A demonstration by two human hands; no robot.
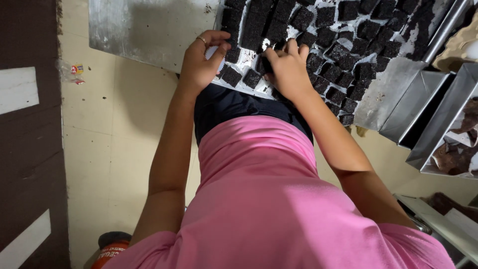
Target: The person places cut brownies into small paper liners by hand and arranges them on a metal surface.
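The tray (398, 84) of dark brownie squares (343, 69) runs off the top edge and the hands cover part of it, so the squares, several dozen, cannot be counted exactly. The left hand (201, 62), a ring on one finger, curls over a small pale thing at the tray's near edge that is too hidden to name, while the right hand (289, 69) pinches one dark square (265, 64) among the cut rows on the steel worktop (149, 30). At right stand two empty metal loaf tins (423, 109), partly cut off.
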